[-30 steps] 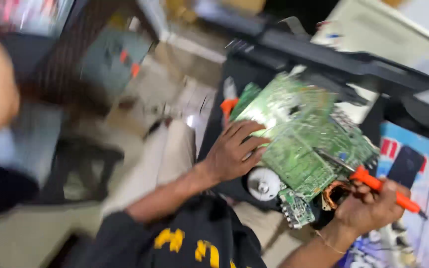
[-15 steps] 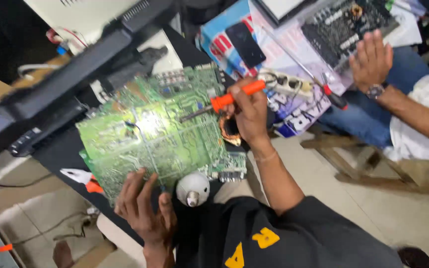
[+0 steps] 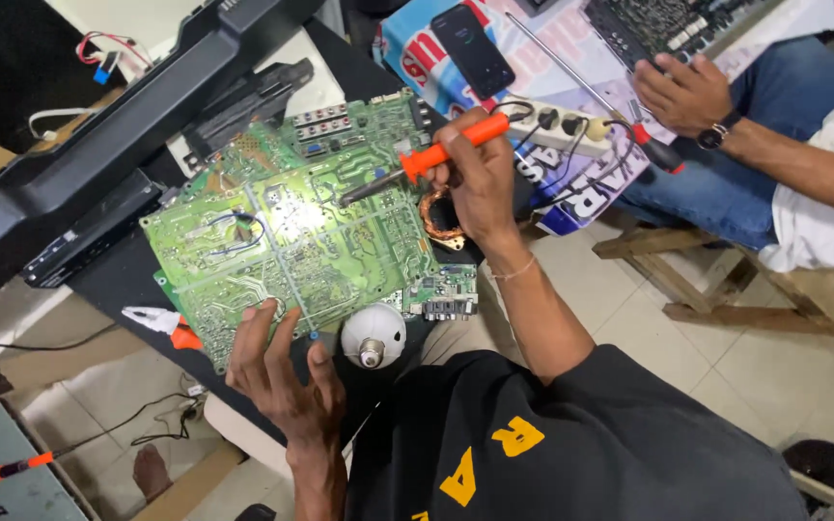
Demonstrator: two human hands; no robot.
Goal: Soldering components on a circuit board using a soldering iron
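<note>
A large green circuit board lies solder side up on a dark work surface. My right hand grips an orange-handled soldering iron, whose dark tip rests on the board near its upper right part. My left hand is spread open at the board's near edge, fingertips touching that edge. A white bulb lies base up just right of my left hand. A copper wire coil sits under my right hand.
A black monitor casing lies along the far left. A second person's hand holds a red-handled tool over a white power strip. A phone, small pliers and a wooden stool are nearby.
The view has swung around and steadied over the board. My right hand still holds the iron, now with the tip down on the board. My left hand has moved to the board's near edge.
</note>
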